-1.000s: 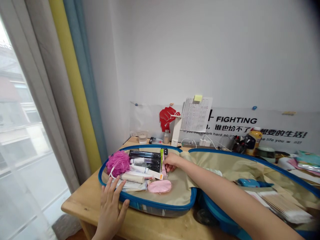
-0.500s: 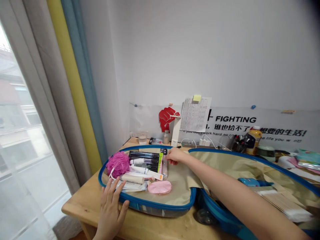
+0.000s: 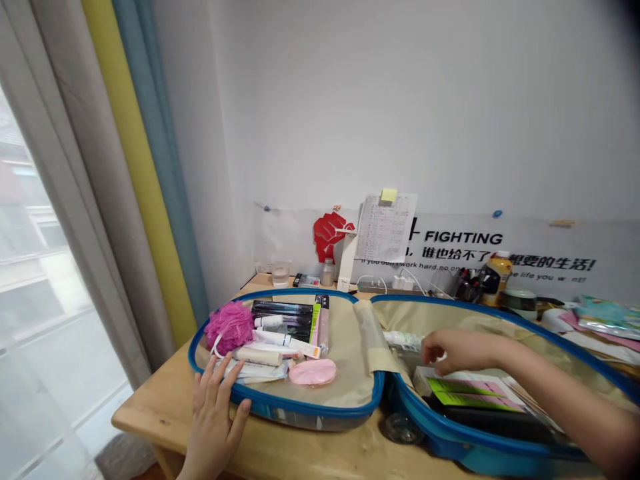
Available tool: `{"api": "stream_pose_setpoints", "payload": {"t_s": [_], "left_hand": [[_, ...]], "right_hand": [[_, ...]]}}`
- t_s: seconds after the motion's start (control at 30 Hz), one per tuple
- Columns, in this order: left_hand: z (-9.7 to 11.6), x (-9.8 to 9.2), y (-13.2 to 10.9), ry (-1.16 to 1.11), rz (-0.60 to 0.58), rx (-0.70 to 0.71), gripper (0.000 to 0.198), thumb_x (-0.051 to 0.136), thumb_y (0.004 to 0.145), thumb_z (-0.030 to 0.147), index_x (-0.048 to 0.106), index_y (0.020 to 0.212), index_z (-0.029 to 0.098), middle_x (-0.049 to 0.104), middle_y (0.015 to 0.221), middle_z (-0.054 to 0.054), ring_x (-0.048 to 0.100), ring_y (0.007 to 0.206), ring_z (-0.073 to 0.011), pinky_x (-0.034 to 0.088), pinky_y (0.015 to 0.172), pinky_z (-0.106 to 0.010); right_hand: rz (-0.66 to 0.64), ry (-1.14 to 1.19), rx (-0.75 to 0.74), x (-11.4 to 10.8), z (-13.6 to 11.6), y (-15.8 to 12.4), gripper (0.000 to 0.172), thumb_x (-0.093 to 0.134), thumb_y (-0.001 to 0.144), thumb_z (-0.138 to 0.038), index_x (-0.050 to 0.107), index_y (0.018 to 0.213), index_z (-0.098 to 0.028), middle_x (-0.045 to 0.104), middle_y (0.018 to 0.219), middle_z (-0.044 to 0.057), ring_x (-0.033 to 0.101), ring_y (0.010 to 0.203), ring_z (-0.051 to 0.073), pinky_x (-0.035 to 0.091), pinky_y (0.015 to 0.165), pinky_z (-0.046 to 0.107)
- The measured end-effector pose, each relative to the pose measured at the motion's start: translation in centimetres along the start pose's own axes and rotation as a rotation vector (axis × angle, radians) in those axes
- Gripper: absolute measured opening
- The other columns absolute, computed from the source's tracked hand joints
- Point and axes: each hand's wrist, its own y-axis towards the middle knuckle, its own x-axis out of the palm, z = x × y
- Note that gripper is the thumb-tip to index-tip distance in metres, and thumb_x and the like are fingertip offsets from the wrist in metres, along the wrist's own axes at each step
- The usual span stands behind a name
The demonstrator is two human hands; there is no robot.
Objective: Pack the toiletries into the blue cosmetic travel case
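Right hand (image 3: 460,350) now over suitcase's right half (image 3: 425,316) — fingers curled, hold unclear — left fingers (image 3: 225,387) apart

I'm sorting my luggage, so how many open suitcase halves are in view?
2: the left half, containing the magenta mesh bath puff; and the right half, beneath the right hand.
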Motion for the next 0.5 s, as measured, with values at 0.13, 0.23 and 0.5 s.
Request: {"api": "stream_pose_setpoints", "payload": {"t_s": [0.13, 0.23, 0.5], "left_hand": [[0.2, -0.1, 0.1, -0.001, 0.011, 0.003, 0.053, 0.041, 0.091, 0.031, 0.030, 0.142, 0.023, 0.042, 0.139, -0.014, 0.021, 0.142, -0.0304, 0.016, 0.114, -0.055], [0.2, -0.1, 0.2, -0.002, 0.015, 0.009, 0.052, 0.041, 0.091, 0.031, 0.031, 0.142, 0.023, 0.042, 0.139, -0.014, 0.020, 0.142, -0.0304, 0.015, 0.114, -0.055], [0.0, 0.0, 0.1, 0.008, 0.005, 0.002, 0.052, 0.040, 0.091, 0.032, 0.030, 0.142, 0.023, 0.043, 0.139, -0.014, 0.021, 0.141, -0.0306, 0.016, 0.114, -0.056]], "right_hand": [[-0.103, 0.025, 0.072, 0.9, 2.1, -0.7, 0.031, 0.060, 0.057, -0.013, 0.073, 0.083, -0.021, 0.071, 0.092, 0.005, 0.065, 0.086, 0.021, 0.043, 0.070, 0.026], [-0.150, 0.057, 0.100, 1.5, 3.2, -0.6, 0.034, 0.059, 0.056, -0.013, 0.071, 0.087, -0.020, 0.070, 0.092, 0.005, 0.063, 0.087, 0.020, 0.042, 0.072, 0.025], [-0.192, 0.086, 0.159, 2.9, 4.8, 0.5, 0.036, 0.058, 0.051, -0.009, 0.066, 0.086, -0.016, 0.064, 0.080, 0.001, 0.058, 0.077, 0.015, 0.037, 0.065, 0.023]]}}
